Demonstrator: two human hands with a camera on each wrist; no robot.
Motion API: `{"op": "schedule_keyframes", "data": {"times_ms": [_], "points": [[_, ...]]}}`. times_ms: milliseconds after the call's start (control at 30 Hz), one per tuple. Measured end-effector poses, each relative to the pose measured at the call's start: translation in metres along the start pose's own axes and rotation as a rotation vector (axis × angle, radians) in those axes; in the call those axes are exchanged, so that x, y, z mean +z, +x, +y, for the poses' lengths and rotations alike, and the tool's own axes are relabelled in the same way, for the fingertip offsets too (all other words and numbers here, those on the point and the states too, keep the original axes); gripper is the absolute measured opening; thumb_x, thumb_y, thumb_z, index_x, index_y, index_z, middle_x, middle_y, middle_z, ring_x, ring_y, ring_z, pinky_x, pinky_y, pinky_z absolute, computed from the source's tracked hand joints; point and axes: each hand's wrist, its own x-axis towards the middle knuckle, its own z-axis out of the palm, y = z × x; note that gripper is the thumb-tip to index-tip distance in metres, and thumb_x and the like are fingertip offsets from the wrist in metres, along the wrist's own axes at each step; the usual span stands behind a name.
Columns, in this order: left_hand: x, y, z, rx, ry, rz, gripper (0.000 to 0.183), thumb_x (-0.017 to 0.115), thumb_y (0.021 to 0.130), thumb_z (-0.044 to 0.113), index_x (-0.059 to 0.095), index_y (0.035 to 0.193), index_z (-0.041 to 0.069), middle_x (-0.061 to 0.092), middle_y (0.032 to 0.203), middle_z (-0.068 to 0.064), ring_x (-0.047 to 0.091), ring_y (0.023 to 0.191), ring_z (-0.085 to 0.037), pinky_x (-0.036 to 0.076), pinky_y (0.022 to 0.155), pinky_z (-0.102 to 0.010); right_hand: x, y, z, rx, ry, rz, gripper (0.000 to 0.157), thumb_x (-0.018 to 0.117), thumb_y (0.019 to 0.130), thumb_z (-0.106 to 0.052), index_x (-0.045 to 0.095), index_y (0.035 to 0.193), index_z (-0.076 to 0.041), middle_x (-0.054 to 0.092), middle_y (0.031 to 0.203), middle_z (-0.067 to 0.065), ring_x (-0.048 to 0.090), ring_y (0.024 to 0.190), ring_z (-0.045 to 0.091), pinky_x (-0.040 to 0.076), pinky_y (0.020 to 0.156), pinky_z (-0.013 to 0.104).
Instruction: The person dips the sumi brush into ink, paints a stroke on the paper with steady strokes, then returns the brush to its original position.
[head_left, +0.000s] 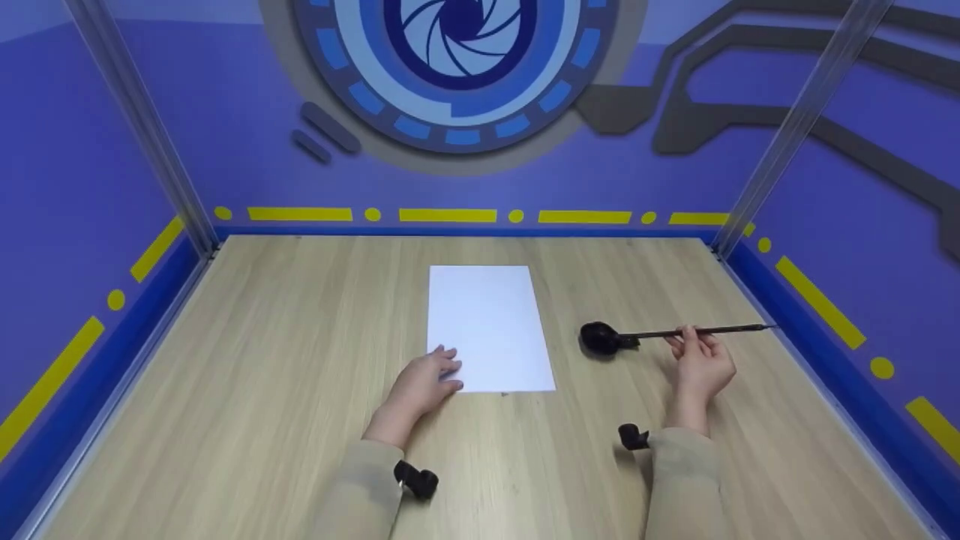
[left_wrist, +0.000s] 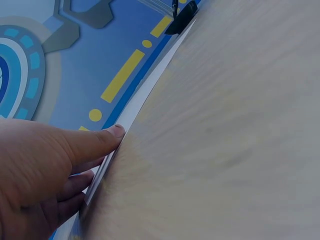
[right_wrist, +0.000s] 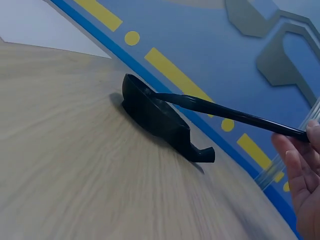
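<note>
A white sheet of paper (head_left: 491, 322) lies flat on the wooden table. My left hand (head_left: 427, 379) rests at its lower left edge, thumb and fingers spread loosely on the border. To the right of the sheet stands a small black dish (head_left: 598, 340) with a short spout-like handle. My right hand (head_left: 701, 367) pinches the thin shaft of a black writing brush (right_wrist: 225, 112) between thumb and fingers. In the right wrist view the brush's tip reaches into the dish (right_wrist: 155, 120); whether ink is inside cannot be told.
The pale wooden table (head_left: 262, 360) is bordered by a blue back wall (head_left: 210, 135) and side walls with yellow dashes. Clear posts (head_left: 795, 127) rise at the back corners. Small black devices (head_left: 416, 480) sit at both sleeves.
</note>
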Motion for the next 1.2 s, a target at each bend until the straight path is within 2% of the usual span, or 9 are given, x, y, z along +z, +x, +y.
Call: {"op": "schedule_keyframes", "data": {"times_ms": [167,333,567,733,1067,1200], "points": [[0.0005,-0.0004,-0.0011,0.014,0.001,0.002,0.039,0.074,0.095,0.016,0.068,0.131,0.001,0.055,0.154,-0.012,0.042,0.150,-0.035,0.037,0.124,-0.051,-0.0001,-0.0040,-0.0032,0.013,-0.002,-0.015,0.011,0.070,0.095,-0.004,0.063,0.100,0.004,0.075,0.070,-0.005,0.075,0.061,0.008,0.060,0.055,0.017],[0.0001,0.0005,-0.0009,0.011,-0.008,-0.001,0.040,0.074,0.095,0.017,0.068,0.131,0.001,0.054,0.155,-0.012,0.042,0.151,-0.035,0.036,0.125,-0.051,-0.0008,-0.0013,0.0002,0.030,-0.035,-0.018,0.014,0.070,0.095,-0.007,0.064,0.103,0.003,0.075,0.071,-0.007,0.075,0.064,0.008,0.060,0.056,0.016],[0.0006,0.0010,-0.0018,0.009,-0.011,0.004,0.040,0.073,0.095,0.016,0.067,0.132,0.001,0.054,0.155,-0.012,0.042,0.151,-0.035,0.035,0.125,-0.052,0.0002,-0.0020,-0.0010,0.007,-0.031,-0.022,0.017,0.070,0.095,-0.003,0.063,0.106,0.008,0.075,0.070,-0.006,0.075,0.061,0.008,0.059,0.053,0.015],[0.0005,0.0004,-0.0022,0.020,-0.011,0.006,0.040,0.074,0.095,0.015,0.067,0.131,0.000,0.054,0.154,-0.013,0.042,0.150,-0.036,0.036,0.125,-0.052,0.0001,-0.0035,-0.0034,-0.009,-0.054,-0.036,0.013,0.071,0.095,-0.003,0.064,0.103,0.004,0.075,0.070,-0.008,0.075,0.061,0.007,0.059,0.054,0.015],[0.0004,0.0002,0.0011,-0.024,-0.004,0.006,0.041,0.074,0.095,0.018,0.068,0.133,0.004,0.053,0.156,-0.010,0.042,0.151,-0.034,0.036,0.125,-0.051,-0.0016,0.0038,-0.0002,-0.063,-0.106,-0.078,0.020,0.073,0.095,-0.010,0.067,0.109,0.003,0.077,0.073,-0.013,0.076,0.065,0.005,0.059,0.057,0.014],[0.0005,0.0001,0.0016,-0.026,-0.008,0.006,0.041,0.074,0.095,0.018,0.068,0.133,0.004,0.053,0.156,-0.010,0.042,0.151,-0.034,0.036,0.125,-0.051,-0.0020,0.0055,-0.0028,-0.078,-0.132,-0.079,0.021,0.075,0.093,-0.014,0.071,0.109,-0.002,0.077,0.074,-0.014,0.076,0.066,0.004,0.059,0.058,0.013]]}}
